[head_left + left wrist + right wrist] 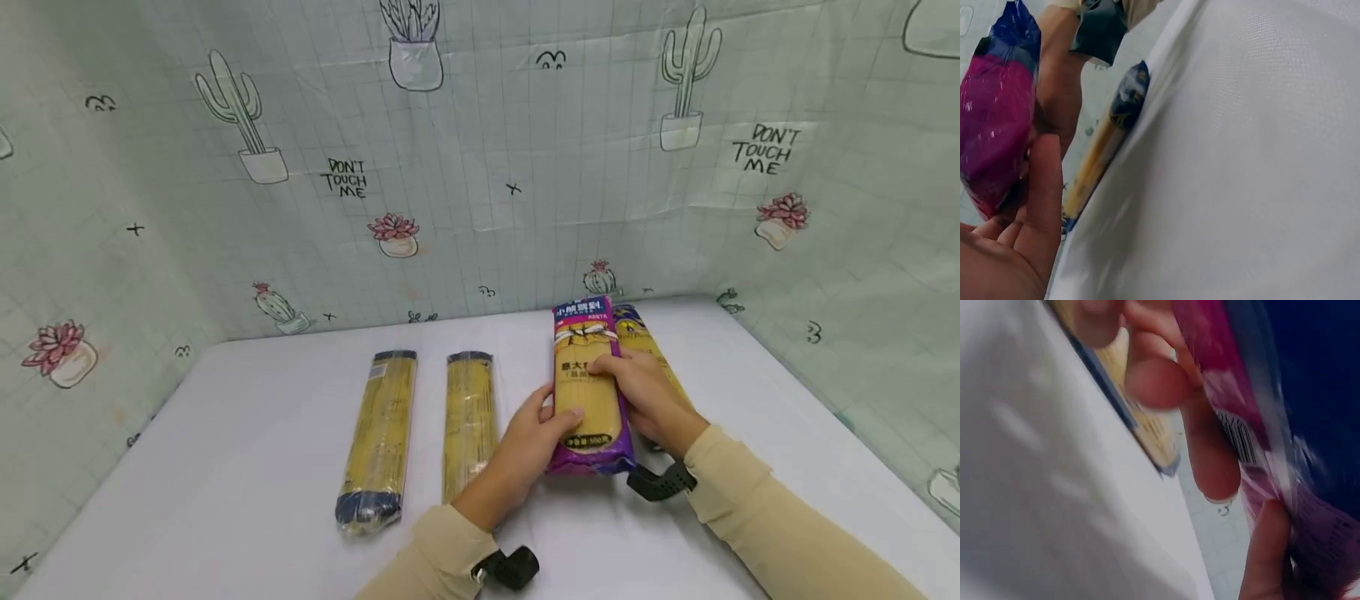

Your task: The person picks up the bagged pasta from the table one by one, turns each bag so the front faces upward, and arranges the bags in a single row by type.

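Two bare hands, the left hand low on one edge and the right hand higher on the other, grip a purple-and-blue plastic packet of straight yellow pasta above a white-covered table, fingers closed to its width, thumbs in front. Just past its right edge lies a slim yellow pasta packet with a dark-blue end, partly hidden by the right hand. Long, likely brittle strands call for even, gentle support from both sides, without bending.
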Demonstrator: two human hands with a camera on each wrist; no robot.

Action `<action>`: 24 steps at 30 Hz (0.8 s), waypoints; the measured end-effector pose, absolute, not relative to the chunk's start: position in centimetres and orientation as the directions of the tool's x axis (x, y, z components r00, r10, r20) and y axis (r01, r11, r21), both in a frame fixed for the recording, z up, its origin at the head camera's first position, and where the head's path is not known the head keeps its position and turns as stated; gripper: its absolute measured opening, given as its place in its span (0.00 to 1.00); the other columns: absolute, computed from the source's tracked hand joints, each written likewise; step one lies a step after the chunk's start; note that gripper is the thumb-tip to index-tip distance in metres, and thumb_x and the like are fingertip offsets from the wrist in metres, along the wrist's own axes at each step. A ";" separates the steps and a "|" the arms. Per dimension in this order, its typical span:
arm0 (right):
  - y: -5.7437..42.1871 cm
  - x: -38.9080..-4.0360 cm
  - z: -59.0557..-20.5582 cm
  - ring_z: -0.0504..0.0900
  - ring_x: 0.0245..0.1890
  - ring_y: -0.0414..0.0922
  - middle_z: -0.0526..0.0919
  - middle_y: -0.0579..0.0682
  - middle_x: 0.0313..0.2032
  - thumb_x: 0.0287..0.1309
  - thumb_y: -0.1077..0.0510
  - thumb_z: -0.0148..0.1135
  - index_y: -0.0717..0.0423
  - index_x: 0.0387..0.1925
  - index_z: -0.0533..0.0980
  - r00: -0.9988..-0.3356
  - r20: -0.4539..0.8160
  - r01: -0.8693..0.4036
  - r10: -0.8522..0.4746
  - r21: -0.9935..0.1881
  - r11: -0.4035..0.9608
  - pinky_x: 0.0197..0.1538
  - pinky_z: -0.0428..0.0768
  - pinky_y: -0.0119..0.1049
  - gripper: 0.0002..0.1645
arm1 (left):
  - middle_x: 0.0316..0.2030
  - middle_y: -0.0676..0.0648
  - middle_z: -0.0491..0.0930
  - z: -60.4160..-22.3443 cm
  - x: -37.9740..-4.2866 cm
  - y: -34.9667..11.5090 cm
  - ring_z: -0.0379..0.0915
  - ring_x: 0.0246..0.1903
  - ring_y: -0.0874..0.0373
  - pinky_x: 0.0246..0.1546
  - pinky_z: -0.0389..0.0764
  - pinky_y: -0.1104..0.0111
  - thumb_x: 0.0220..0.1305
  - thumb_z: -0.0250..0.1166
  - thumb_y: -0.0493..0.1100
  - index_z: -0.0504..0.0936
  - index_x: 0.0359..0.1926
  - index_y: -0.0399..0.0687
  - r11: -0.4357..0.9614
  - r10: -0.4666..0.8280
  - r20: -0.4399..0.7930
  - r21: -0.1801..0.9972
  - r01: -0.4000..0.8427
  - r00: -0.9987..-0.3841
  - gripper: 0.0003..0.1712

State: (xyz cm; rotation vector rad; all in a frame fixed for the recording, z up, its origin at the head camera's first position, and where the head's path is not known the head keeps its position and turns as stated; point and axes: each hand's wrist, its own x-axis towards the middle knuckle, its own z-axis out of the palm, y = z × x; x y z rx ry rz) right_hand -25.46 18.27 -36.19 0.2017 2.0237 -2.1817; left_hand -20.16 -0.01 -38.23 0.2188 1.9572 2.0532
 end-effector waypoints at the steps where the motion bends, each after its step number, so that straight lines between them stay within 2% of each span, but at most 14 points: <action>1: 18.6 -25.3 -36.1 0.84 0.44 0.45 0.78 0.60 0.55 0.63 0.59 0.60 0.69 0.68 0.63 -0.978 -0.206 0.207 -0.015 -0.976 -0.068 0.46 0.84 0.38 0.35 | 0.53 0.47 0.82 -38.3 -20.1 0.2 0.82 0.44 0.56 0.45 0.81 0.64 0.67 0.64 0.49 0.59 0.76 0.43 -0.049 0.338 -0.089 0.993 -0.112 -0.937 0.42; 6: 19.7 -24.9 -36.1 0.83 0.46 0.45 0.75 0.61 0.58 0.66 0.59 0.57 0.67 0.72 0.58 -0.971 -0.229 0.231 -0.064 -0.972 -0.035 0.48 0.83 0.39 0.37 | 0.55 0.48 0.81 -38.5 -19.6 0.6 0.82 0.46 0.55 0.43 0.83 0.63 0.63 0.64 0.41 0.62 0.73 0.38 -0.108 0.398 -0.136 0.975 -0.194 -0.907 0.39; 14: 19.8 -24.8 -36.0 0.84 0.41 0.45 0.81 0.56 0.47 0.65 0.61 0.55 0.71 0.69 0.60 -0.988 -0.140 0.146 -0.071 -0.986 -0.078 0.45 0.84 0.40 0.35 | 0.47 0.47 0.85 -37.8 -19.6 0.8 0.83 0.41 0.53 0.35 0.84 0.62 0.61 0.65 0.38 0.71 0.65 0.40 -0.125 0.448 -0.154 0.964 -0.233 -0.881 0.31; 17: 19.7 -24.6 -36.0 0.84 0.41 0.45 0.81 0.54 0.46 0.65 0.61 0.54 0.70 0.69 0.60 -0.988 -0.139 0.146 -0.067 -0.983 -0.108 0.46 0.84 0.40 0.34 | 0.44 0.44 0.85 -37.7 -19.3 0.7 0.83 0.41 0.52 0.38 0.85 0.61 0.60 0.65 0.36 0.69 0.67 0.38 -0.136 0.456 -0.150 0.962 -0.235 -0.877 0.33; 24: 19.1 -24.5 -35.7 0.83 0.43 0.44 0.79 0.57 0.50 0.65 0.63 0.53 0.73 0.70 0.58 -0.991 -0.094 0.107 -0.096 -0.984 -0.141 0.48 0.82 0.37 0.36 | 0.42 0.43 0.84 -37.5 -18.8 0.4 0.84 0.41 0.52 0.43 0.84 0.62 0.58 0.66 0.30 0.66 0.68 0.35 -0.143 0.378 -0.107 0.975 -0.173 -0.919 0.36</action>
